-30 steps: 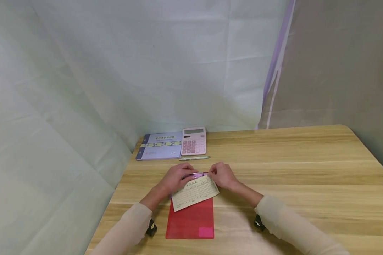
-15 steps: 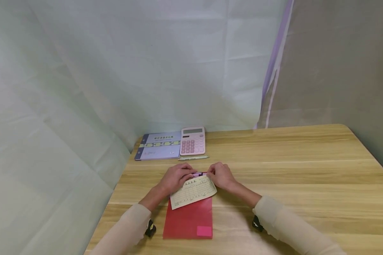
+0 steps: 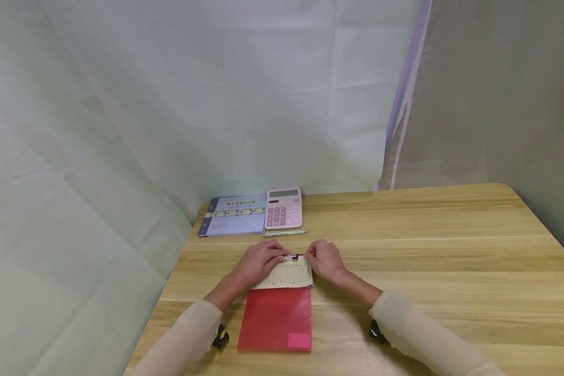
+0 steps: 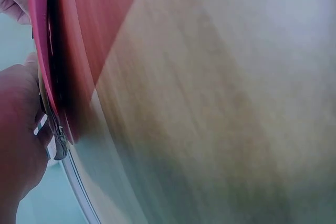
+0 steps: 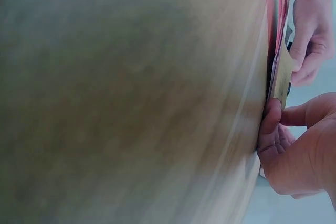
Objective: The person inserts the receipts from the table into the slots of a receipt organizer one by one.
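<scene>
A red translucent folder [image 3: 276,319] with a pink label lies on the table, its top end between the two hands. Over its upper part sits a cream printed form [image 3: 289,274], roughly square with the folder. A dark and silvery clip [image 3: 291,257] shows at the top edge. My left hand [image 3: 257,263] pinches the form's top left and the folder edge beside the clip, thumb over the paper. The right hand [image 3: 328,259] pinches the top right corner; in the right wrist view the thumb [image 5: 272,115] touches the form's corner. Fingers hide part of the clip.
Behind the hands lie a blue ledger book [image 3: 237,214], a pink calculator [image 3: 284,209] and a pen [image 3: 285,233]. The wooden table [image 3: 427,271] extends to the right. Pale cloth hangs behind and at the left.
The form has turned from a slant to nearly straight over the folder and moved up under the left hand. Both hands stay nearly in place at the top edge.
</scene>
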Motion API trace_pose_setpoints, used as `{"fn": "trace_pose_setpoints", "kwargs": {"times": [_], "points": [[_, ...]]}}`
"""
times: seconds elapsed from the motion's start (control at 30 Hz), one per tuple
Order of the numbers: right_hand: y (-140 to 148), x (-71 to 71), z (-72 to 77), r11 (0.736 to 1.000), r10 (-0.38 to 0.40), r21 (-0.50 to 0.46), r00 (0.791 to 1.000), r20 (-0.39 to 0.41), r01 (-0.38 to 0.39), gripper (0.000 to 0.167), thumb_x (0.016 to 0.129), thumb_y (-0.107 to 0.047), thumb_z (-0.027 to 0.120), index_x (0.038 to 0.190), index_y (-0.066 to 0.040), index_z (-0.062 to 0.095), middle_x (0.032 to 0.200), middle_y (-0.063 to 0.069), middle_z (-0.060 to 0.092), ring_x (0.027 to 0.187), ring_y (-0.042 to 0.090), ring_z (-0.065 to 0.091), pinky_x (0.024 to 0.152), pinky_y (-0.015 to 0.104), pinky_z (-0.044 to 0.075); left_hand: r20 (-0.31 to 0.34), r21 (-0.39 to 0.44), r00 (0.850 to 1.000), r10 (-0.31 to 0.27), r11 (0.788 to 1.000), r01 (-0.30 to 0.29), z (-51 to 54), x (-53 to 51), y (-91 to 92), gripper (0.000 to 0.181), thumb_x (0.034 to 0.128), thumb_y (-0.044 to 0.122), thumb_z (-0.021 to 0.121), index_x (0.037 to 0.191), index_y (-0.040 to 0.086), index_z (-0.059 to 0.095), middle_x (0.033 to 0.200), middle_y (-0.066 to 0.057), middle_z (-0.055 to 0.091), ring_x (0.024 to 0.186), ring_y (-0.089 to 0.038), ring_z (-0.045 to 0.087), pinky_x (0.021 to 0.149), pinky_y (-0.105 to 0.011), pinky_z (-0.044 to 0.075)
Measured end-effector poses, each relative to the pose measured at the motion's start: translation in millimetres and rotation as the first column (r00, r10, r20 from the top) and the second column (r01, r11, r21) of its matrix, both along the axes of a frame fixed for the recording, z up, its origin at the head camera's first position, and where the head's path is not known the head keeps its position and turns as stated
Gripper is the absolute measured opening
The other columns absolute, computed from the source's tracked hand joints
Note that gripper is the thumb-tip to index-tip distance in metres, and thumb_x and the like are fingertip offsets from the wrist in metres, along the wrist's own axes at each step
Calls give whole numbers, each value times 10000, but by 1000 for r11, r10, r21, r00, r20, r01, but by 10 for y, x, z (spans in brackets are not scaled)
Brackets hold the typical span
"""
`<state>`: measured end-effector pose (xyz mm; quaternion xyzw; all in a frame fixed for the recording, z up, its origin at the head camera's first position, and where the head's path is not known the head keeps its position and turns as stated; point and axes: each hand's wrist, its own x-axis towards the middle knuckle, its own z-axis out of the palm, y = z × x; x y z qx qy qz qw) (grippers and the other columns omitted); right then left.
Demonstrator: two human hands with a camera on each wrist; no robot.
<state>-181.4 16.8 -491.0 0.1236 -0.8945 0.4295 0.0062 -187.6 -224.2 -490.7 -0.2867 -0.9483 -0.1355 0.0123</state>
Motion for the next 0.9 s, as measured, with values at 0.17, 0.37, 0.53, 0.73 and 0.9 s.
{"fn": "trace_pose_setpoints", "kwargs": {"times": [0.17, 0.37, 0.53, 0.73, 0.9], "points": [[-23, -5, -30, 1000, -31, 2, 999, -28, 31, 107, 902, -13, 747, 807, -52, 775, 677, -19, 672, 614, 122, 583, 588, 297, 501, -42, -21, 999, -32, 999, 32, -12, 5, -6, 293, 1072, 271, 663, 1342, 221, 762, 1241, 59, 685, 1151, -135, 634, 1034, -391, 527], [-39, -11, -56, 999, -39, 17, 999, -35, 40, 131, 908, -9, 747, 789, -62, 765, 676, -21, 666, 614, 118, 585, 589, 297, 506, -65, -15, 997, -39, 999, 38, -26, 35, -13, 310, 1060, 319, 682, 1346, 227, 760, 1222, 65, 679, 1128, -130, 635, 1005, -387, 540], [-28, -12, -43, 1000, -25, 11, 999, -27, 26, 137, 903, -7, 734, 779, -61, 754, 667, -25, 652, 606, 115, 575, 585, 293, 498, -100, -9, 994, -53, 999, 52, -45, 48, -9, 306, 1048, 308, 702, 1332, 211, 766, 1222, 45, 684, 1122, -150, 647, 988, -399, 550], [-13, -3, -35, 1000, -13, 10, 1000, -15, 13, 142, 897, -10, 730, 769, -71, 738, 665, -35, 641, 604, 109, 567, 582, 282, 488, -128, -35, 990, -56, 998, 52, -68, 56, 2, 308, 1055, 319, 688, 1331, 205, 765, 1218, 51, 678, 1124, -145, 651, 991, -386, 549], [-21, -3, -55, 999, -29, 23, 1000, -8, 30, 149, 905, -35, 742, 768, -93, 735, 663, -49, 640, 606, 105, 568, 586, 284, 490, -143, -50, 988, -58, 997, 52, -82, 59, 4, 308, 1062, 314, 676, 1335, 203, 764, 1222, 40, 684, 1128, -155, 657, 989, -387, 551]]}}
